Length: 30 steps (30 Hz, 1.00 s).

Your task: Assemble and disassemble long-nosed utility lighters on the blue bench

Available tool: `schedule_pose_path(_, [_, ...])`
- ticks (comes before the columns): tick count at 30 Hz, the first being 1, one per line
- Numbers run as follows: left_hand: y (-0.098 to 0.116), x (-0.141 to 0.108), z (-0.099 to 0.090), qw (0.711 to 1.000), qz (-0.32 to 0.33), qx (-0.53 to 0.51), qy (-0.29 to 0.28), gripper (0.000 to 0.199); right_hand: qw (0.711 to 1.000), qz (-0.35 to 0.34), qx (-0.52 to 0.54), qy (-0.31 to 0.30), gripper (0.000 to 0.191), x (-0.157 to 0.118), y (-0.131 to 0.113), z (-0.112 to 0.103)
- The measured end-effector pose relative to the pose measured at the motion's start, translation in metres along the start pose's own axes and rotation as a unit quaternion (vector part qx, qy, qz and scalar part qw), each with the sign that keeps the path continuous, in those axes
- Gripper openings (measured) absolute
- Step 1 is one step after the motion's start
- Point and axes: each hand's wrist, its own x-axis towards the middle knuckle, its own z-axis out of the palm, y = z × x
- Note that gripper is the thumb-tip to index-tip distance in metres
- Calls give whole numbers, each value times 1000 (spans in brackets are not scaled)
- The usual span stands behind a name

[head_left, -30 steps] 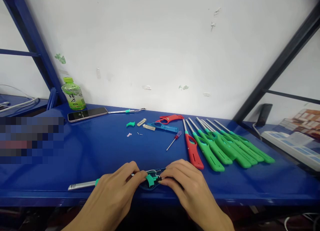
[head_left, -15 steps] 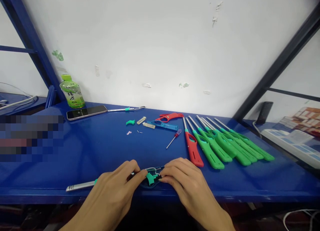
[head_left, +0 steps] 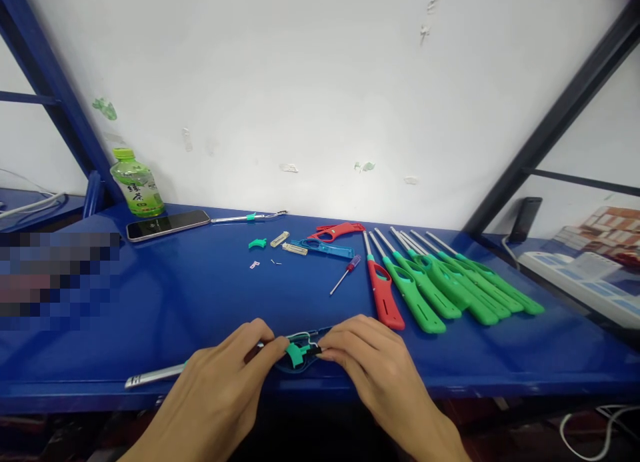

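At the table's front edge lies an open blue lighter shell (head_left: pixel 287 367), with a teal trigger (head_left: pixel 297 355), a thin white wire and a small black part (head_left: pixel 313 350) in it. My left hand (head_left: pixel 225 375) is closed on the shell's left portion, its fingertips beside the trigger. A silver metal tube (head_left: pixel 155 375) sticks out to the left of that hand. With thumb and forefinger, my right hand (head_left: pixel 375 365) pinches the black part at the right of the trigger. The palms hide much of the shell.
Several green lighters (head_left: pixel 417 305) and a red one (head_left: pixel 385 299) lie right. Behind my hands are a screwdriver (head_left: pixel 345 275), red shell (head_left: pixel 340 231), blue shell half (head_left: pixel 330 249), clear tanks (head_left: pixel 295 249) and loose trigger (head_left: pixel 257 243). Phone (head_left: pixel 169 225) and bottle (head_left: pixel 137 185) stand back left.
The view has shifted slightly, so the things on the table appear a little further left. Both hands keep nearly the same pose around the blue shell.
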Motion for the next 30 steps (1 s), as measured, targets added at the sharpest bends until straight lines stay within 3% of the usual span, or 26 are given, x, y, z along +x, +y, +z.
schedule_pose_path(30, [-2,0,6,1000,0,5,25,45,1000,-3,11,18,8,1,0,-1])
